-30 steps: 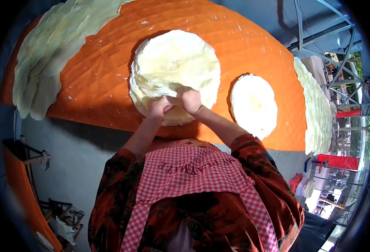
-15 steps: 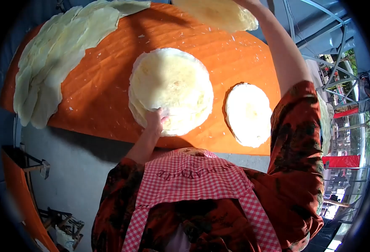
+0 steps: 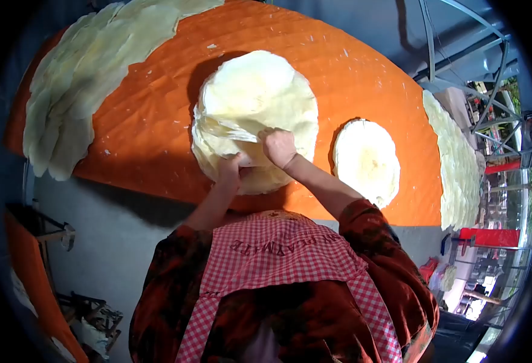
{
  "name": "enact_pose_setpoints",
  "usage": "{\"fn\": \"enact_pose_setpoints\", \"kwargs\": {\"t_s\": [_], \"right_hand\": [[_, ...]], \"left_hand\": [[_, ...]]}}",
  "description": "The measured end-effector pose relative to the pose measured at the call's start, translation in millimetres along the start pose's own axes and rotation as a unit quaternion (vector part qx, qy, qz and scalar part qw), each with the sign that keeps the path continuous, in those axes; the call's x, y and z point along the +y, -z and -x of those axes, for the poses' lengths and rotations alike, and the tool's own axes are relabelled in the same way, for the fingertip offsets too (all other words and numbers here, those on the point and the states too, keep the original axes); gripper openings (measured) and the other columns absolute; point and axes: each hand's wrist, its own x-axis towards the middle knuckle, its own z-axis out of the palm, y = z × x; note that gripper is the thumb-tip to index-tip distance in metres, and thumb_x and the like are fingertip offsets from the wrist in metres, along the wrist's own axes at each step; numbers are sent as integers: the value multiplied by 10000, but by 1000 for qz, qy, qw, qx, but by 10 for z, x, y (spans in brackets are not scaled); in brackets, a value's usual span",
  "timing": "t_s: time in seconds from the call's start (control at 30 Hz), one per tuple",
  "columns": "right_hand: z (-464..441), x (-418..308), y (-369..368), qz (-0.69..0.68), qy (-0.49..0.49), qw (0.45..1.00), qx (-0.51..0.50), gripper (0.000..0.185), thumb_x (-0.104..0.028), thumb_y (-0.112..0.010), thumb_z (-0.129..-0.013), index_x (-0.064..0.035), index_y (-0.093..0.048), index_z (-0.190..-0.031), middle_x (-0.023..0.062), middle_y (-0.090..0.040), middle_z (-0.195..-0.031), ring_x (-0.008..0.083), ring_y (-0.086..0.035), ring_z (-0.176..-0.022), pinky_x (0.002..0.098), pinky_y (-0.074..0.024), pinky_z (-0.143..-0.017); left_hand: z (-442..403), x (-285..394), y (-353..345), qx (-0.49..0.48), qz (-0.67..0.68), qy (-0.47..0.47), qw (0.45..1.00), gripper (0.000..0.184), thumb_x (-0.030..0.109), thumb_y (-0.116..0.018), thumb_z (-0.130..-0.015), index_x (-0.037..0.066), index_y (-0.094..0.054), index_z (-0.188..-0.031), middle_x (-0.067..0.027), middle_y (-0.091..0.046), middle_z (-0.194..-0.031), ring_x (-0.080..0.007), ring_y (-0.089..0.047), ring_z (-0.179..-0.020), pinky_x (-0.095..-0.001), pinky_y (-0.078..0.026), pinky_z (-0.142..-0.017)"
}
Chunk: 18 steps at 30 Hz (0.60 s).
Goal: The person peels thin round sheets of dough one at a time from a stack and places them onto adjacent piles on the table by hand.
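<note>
A tall stack of thin, pale round flatbreads [image 3: 257, 78] lies in the middle of the orange-covered table. My right hand [image 3: 280, 147] is closed in a fist over the stack's near half, gripping a sheet of flatbread that is creased and lifted there. Just left of it, my left hand [image 3: 230, 169] pinches the flatbread at the near side, its thumb on top and its other fingers mostly hidden. A smaller pile of round flatbreads [image 3: 367, 162] sits to the right, untouched by either hand.
Overlapping flatbreads [image 3: 72, 91] cover the table's left end, and more flatbreads [image 3: 453, 163] overlap along its right end. The orange table cover [image 3: 157, 91] bears scattered crumbs. A metal frame [image 3: 489, 78] stands beyond on the right. An orange panel [image 3: 33, 266] is at lower left.
My right hand has come from the far upper right, where it held a flatbread, down onto the central stack. The top of the stack is now creased. My left hand stays at its near edge.
</note>
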Motion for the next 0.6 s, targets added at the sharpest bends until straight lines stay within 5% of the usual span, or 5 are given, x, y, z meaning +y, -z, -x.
{"fn": "enact_pose_setpoints", "kwargs": {"t_s": [0.1,0.23,0.33,0.57,0.6], "right_hand": [[9,-209,137,45,29,999,1,119,-120,-557,-714,-100,-586,-828,68,-611,-857,238,-617,-816,337,-513,-602],[317,-327,-299,38,31,996,78,568,-241,-611,-737,9,-485,-1232,145,-504,-1260,285,-505,-1148,408,-463,-850],[315,-303,-221,-22,13,999,27,642,-316,-598,-789,0,-408,-1314,173,-468,-1318,315,-469,-1209,436,-409,-934],[344,-260,-153,-44,28,996,71,601,-181,-599,-733,-54,-417,-1292,169,-544,-1221,311,-531,-1136,430,-472,-859],[269,-201,-198,-68,18,987,142,557,-155,-599,-727,-60,-440,-1253,140,-607,-1102,293,-630,-948,389,-523,-722]], "left_hand": [[3,-4,-61,-12,10,-11,1000,313,40,-533,-873,0,-495,-1181,-121,-579,-1028,-268,-617,-830,-394,-572,-688],[-15,95,-23,-15,-36,10,999,288,69,-502,-860,31,-519,-1145,-98,-574,-966,-234,-583,-780,-335,-509,-618],[-139,-1,152,-4,-22,61,998,274,101,-495,-879,41,-525,-1145,-81,-581,-955,-223,-576,-803,-309,-491,-631],[-148,112,-14,-95,53,55,993,441,163,-492,-883,10,-410,-1288,-158,-486,-1274,-284,-468,-1185,-426,-419,-980],[-98,158,-30,-90,53,65,992,456,177,-496,-886,6,-398,-1297,-162,-454,-1308,-295,-435,-1215,-439,-413,-987]]}}
